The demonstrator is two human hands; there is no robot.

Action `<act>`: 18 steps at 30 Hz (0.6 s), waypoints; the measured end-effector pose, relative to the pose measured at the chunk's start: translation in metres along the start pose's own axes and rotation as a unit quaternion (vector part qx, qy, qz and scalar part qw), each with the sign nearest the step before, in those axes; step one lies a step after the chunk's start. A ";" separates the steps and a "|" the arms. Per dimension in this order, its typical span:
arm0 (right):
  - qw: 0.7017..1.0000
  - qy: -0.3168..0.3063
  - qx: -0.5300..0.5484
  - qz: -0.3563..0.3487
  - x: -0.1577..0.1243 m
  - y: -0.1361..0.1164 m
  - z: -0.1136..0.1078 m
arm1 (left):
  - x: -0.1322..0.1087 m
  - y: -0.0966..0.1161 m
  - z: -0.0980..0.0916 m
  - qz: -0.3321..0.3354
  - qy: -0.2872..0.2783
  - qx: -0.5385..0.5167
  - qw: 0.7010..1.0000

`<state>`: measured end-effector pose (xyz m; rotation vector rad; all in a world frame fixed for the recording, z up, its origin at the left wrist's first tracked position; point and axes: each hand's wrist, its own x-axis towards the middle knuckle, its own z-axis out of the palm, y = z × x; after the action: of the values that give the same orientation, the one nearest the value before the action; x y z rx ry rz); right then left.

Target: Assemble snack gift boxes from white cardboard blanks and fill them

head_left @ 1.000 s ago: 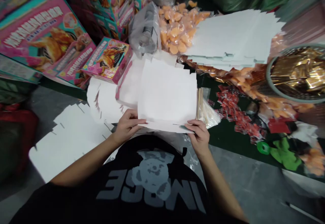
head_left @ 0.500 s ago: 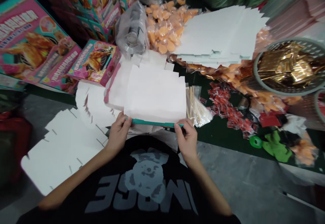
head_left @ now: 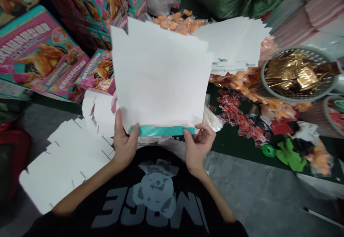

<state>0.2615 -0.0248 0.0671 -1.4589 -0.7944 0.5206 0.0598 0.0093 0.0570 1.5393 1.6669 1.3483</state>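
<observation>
My left hand (head_left: pixel 124 142) and right hand (head_left: pixel 198 148) pinch the two ends of the teal strip (head_left: pixel 161 131), thumbs on top, along the near edge of the white card (head_left: pixel 161 75). I reckon the strip could spring up if a thumb slips, or crease crooked if I press harder on one side. It looks narrow and glossy; past it the card spreads plain and white to a far edge with stepped notches. I have it right in front of me, hiding part of the small box (head_left: pixel 98 70) beyond
</observation>
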 end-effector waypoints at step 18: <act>0.942 -0.096 0.191 0.260 0.015 0.003 0.038 | 0.038 0.021 0.014 -0.109 0.029 -0.206 0.972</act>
<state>0.2433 0.0123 0.0639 -1.2536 -0.4129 1.1674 0.0722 0.0467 0.0800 1.0580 1.4249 1.5124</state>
